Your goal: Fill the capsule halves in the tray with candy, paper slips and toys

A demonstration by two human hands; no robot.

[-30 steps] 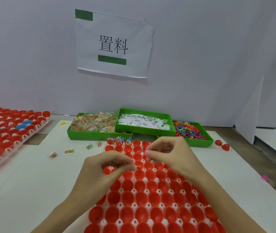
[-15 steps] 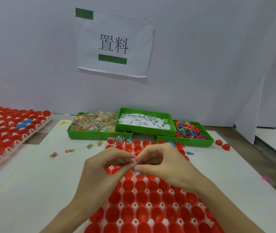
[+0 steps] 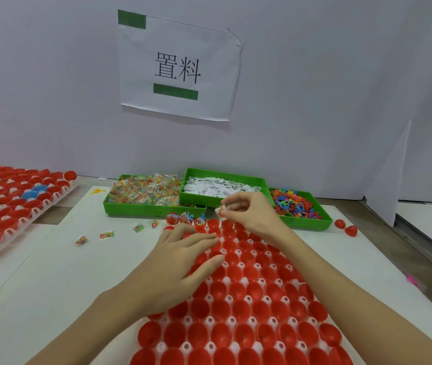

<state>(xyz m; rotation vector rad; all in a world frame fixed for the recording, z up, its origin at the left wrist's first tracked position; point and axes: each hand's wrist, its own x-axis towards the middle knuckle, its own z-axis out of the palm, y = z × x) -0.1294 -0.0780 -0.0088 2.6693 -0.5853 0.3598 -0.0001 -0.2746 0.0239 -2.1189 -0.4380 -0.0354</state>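
Observation:
A white tray of several red capsule halves lies in front of me. My left hand rests flat on its upper left part, fingers straight. My right hand hovers over the tray's far edge and pinches a small candy packet. A few far-row capsules hold candy and toys. Behind stand three green bins: candy, paper slips and coloured toys.
A second tray of red and blue capsule halves sits at the left. Loose candy packets lie on the white board left of the tray. Two red capsule halves lie at the right. A paper sign hangs on the wall.
The hands were pinched together over the tray; now they have parted. My left hand has flattened onto the capsules, and my right hand has moved up and away with a candy packet.

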